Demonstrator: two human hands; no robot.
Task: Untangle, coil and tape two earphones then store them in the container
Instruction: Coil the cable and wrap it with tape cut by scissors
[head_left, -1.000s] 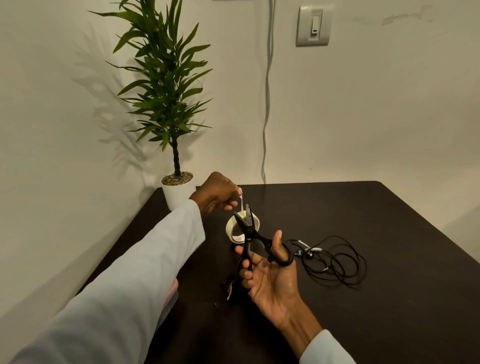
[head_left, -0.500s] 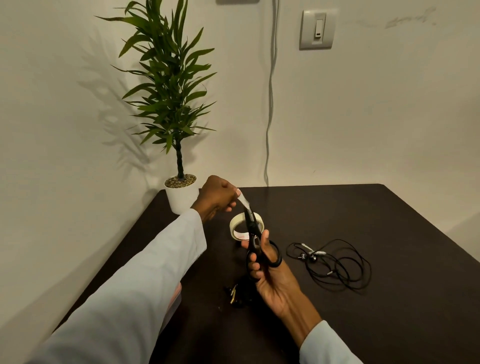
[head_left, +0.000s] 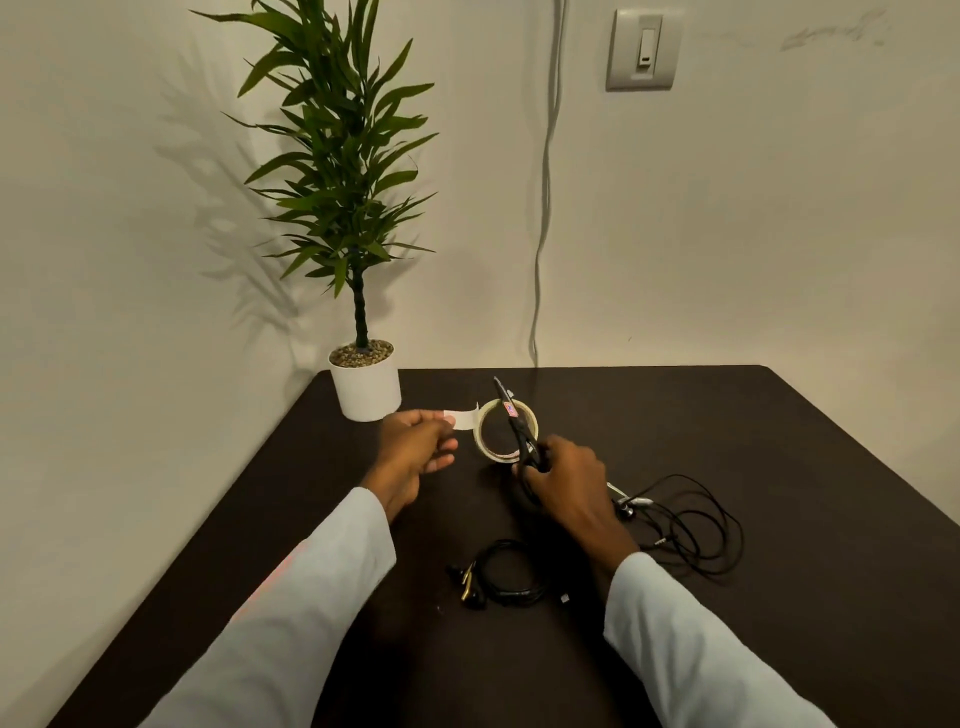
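Note:
My left hand (head_left: 415, 447) pinches a short white strip of tape (head_left: 464, 419) beside the cream tape roll (head_left: 487, 447), which stands on the dark table (head_left: 779, 457). My right hand (head_left: 566, 480) grips black scissors (head_left: 511, 415), blades shut and pointing up and away across the roll. A black earphone (head_left: 506, 574) with gold-tipped buds lies coiled near the table's front, between my arms. A second black earphone (head_left: 685, 525) with silver buds lies in loose loops to the right of my right hand. No container is in view.
A potted plant in a white pot (head_left: 365, 387) stands at the table's back left corner against the wall. A grey cable (head_left: 543, 208) hangs down the wall behind the table. A light switch (head_left: 644, 49) is mounted above.
The scissors closed and my right hand turned palm down near the roll. My left hand dropped lower and leftward with a strip of tape. The coiled earphone, hidden before, now shows.

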